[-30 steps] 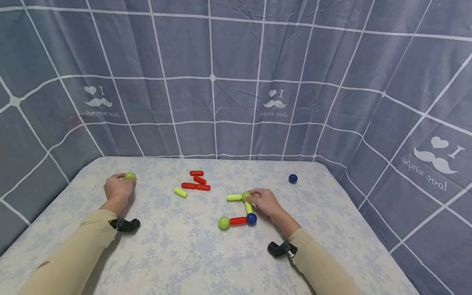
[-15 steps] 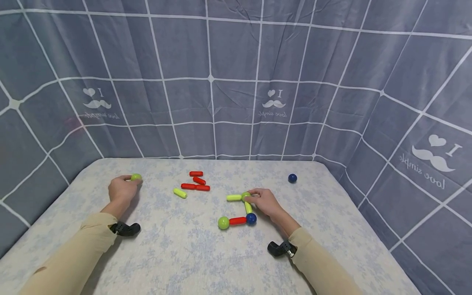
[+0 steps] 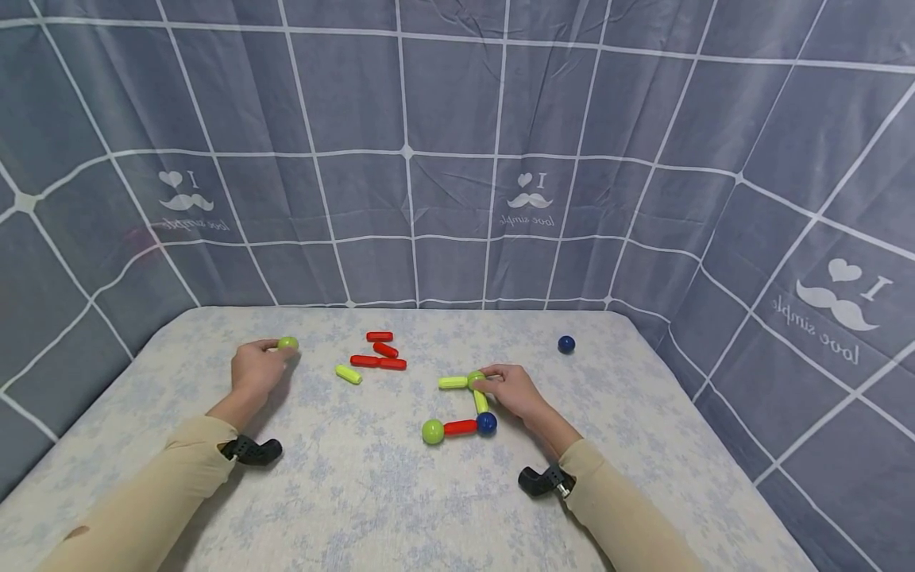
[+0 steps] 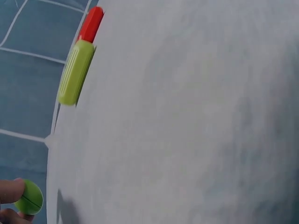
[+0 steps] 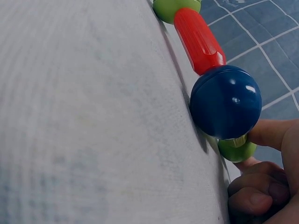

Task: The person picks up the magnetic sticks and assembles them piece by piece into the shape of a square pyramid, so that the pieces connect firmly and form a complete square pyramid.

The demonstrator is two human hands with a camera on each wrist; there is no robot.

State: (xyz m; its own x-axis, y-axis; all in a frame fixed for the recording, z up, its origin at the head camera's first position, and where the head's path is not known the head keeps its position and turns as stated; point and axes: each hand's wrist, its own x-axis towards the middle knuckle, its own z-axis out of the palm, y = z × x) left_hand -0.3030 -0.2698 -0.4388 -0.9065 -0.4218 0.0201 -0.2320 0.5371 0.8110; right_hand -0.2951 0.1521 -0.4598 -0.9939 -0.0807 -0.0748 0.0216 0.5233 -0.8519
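Over on the left, the left hand [image 3: 256, 368] is pinching a small green ball [image 3: 288, 343] at its fingertips, just above the pale flowered tablecloth [image 3: 357, 492]; the left wrist view is showing a finger curled against that ball [image 4: 29, 197], so the grip is closed round it and it is probably being carried rather than rested. Next along, a loose yellow-green stick [image 3: 349, 374] is lying by itself, slanting down to the right, and just beyond it four red sticks [image 3: 380, 356] are sitting in a little cluster, spare pieces within reach. Moving on to the middle, the built chain is lying flat: a green ball [image 3: 432, 431], a red rod [image 3: 461, 427] running roughly left to right, then a blue ball [image 3: 487, 423], then a green rod [image 3: 482, 402] turning away from the person toward a top green ball [image 3: 476, 380], with a yellow-green rod [image 3: 453, 383] pointing left from it. The right hand [image 3: 516, 392] is steadying that corner, fingers curled about the top ball and upright rod, though exactly which piece it is gripping is hard to tell. Far right, a lone blue ball [image 3: 566, 344] is sitting well apart
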